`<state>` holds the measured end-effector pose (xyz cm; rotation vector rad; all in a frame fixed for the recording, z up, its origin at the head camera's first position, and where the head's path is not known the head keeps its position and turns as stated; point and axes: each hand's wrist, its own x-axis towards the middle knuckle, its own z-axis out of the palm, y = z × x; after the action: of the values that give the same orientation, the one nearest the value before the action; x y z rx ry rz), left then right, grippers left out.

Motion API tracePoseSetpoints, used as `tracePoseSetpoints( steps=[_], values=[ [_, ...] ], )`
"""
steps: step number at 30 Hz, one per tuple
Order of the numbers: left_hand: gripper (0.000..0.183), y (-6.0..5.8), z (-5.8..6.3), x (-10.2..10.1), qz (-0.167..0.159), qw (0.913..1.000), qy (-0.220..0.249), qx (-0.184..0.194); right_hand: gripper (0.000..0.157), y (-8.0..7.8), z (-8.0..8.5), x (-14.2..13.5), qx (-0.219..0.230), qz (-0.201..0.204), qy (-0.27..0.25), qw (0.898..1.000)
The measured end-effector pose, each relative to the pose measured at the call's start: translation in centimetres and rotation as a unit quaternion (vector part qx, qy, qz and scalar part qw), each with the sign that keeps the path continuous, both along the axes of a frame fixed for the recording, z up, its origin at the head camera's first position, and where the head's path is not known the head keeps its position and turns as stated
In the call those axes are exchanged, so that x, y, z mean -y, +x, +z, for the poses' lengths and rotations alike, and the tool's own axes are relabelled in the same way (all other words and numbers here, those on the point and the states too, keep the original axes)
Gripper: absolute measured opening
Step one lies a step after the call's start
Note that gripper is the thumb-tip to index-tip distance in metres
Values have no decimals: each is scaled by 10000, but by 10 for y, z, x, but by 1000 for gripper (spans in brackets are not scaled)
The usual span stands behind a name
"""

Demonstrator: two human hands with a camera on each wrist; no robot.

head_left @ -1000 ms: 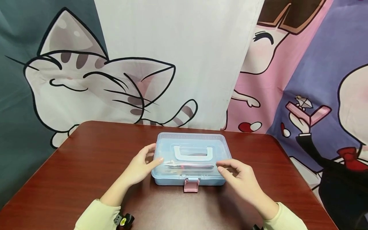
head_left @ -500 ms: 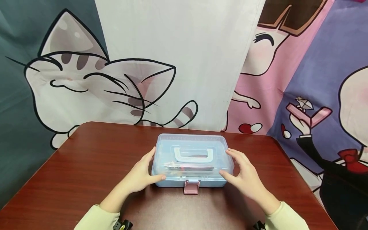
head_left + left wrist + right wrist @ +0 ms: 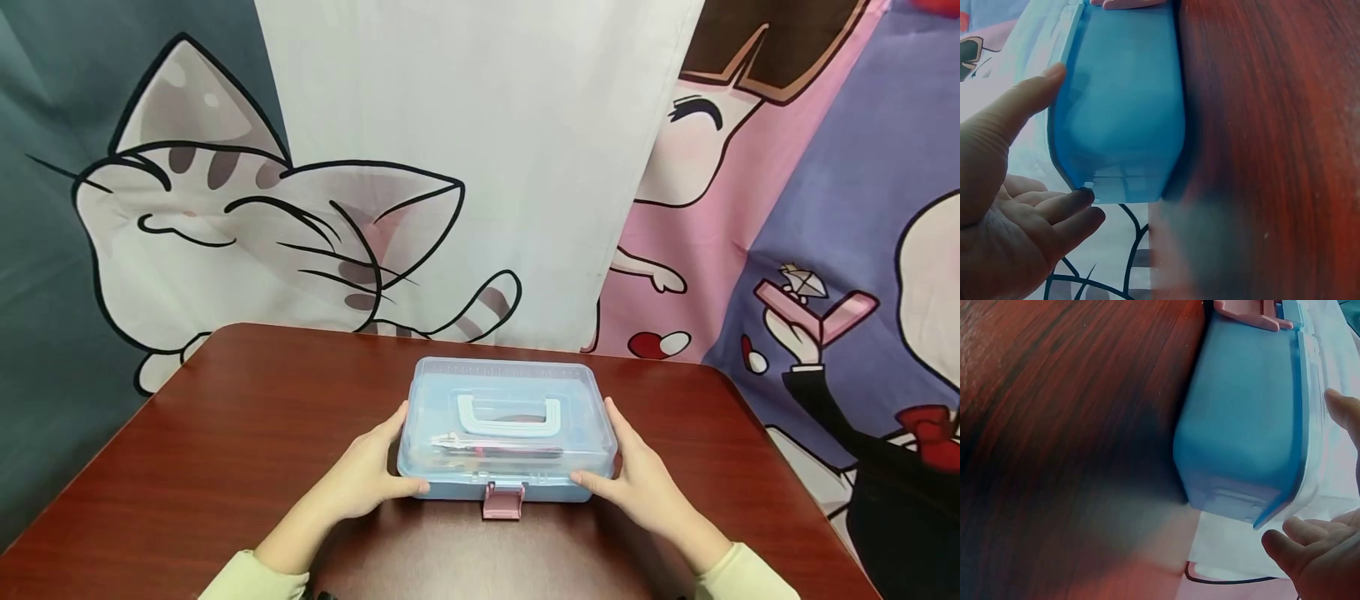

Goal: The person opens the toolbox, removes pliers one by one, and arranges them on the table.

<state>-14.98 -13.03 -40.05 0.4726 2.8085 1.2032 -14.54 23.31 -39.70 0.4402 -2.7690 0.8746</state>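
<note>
A light blue plastic storage box (image 3: 442, 490) with a translucent lid (image 3: 510, 379) and a white carry handle (image 3: 510, 427) sits on the table. Pens or similar slim sticks (image 3: 517, 452) show through the lid. The pink latch (image 3: 502, 502) hangs flipped outward at the front. My left hand (image 3: 363, 475) flanks the left end, thumb at the front corner and fingers along the side; in the left wrist view its thumb and fingertips meet the lid's rim. My right hand (image 3: 645, 479) mirrors it at the right end, fingers extended and thumb near the front corner.
The reddish-brown wooden table (image 3: 247, 417) extends to both sides of the box. Behind its far edge hangs a cartoon-printed cloth backdrop (image 3: 480, 167), close behind the box.
My right hand has swung from the front right of the lid out to the box's right side, fingers straightening. My left thumb has slid down to the front corner. The box stays put.
</note>
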Motion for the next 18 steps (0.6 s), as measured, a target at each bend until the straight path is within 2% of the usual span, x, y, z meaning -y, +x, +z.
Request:
tracePoseSetpoints(
  steps=[7,11,18],
  values=[
    [107,-1,3,0,64,9999,83,81,116,-2,-4,-5,315,178,121,9993],
    [106,-2,5,0,49,9999,79,80,115,-5,-6,-7,264,293,224,9990],
    [106,0,6,1,61,9999,56,70,112,-6,-4,-6,198,267,320,9989]
  ],
)
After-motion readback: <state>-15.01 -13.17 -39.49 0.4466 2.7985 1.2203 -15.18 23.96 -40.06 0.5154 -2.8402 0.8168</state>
